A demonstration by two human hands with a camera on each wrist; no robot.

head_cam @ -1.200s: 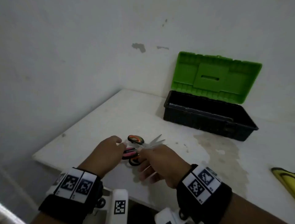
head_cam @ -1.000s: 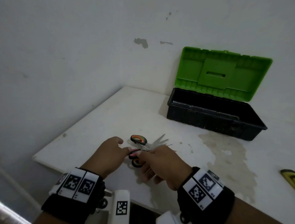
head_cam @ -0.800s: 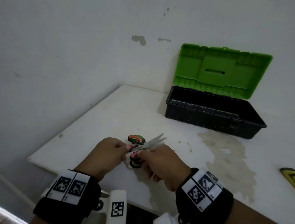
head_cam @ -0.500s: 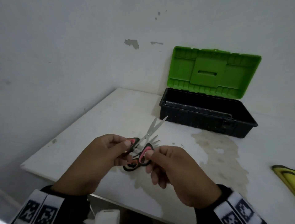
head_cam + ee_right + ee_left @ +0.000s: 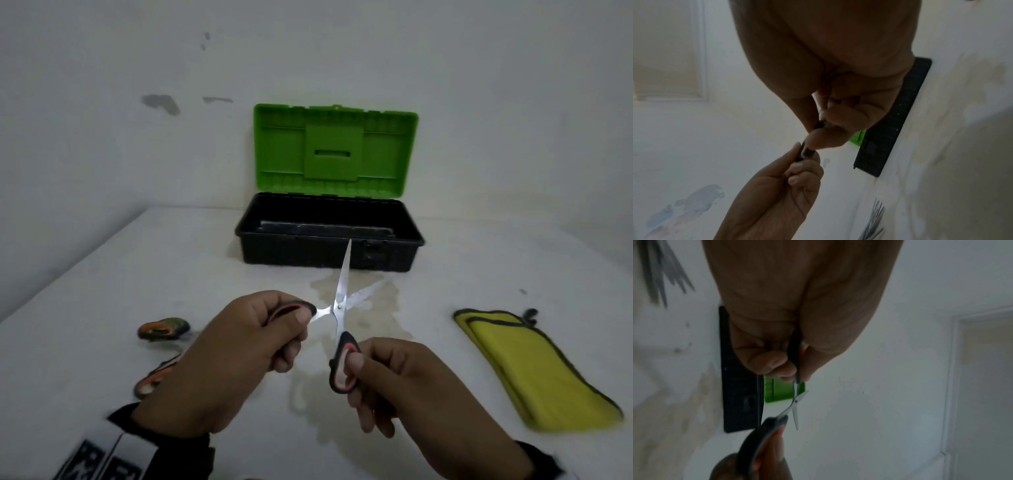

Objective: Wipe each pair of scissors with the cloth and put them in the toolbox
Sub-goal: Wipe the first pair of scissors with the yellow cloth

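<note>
Both hands hold one pair of pink-and-black scissors [image 5: 339,308] in the air above the white table [image 5: 102,284], blades spread wide apart. My left hand [image 5: 239,356] grips one handle loop, my right hand [image 5: 394,380] grips the other. The same scissors [image 5: 795,404] show in the left wrist view. A second pair with orange-and-black handles [image 5: 161,330] lies on the table at the left, partly hidden behind my left hand. The folded yellow cloth [image 5: 527,363] lies flat at the right. The toolbox [image 5: 329,236], black with a raised green lid, stands open at the back.
A brownish stain [image 5: 370,308] marks the table in front of the toolbox. White walls close in behind and on the left. The table's near edge lies below my wrists.
Both hands lifted the pink-handled scissors off the table, away from the orange pair, and pulled the handles apart so the blades opened. The view turned right, bringing the cloth in.
</note>
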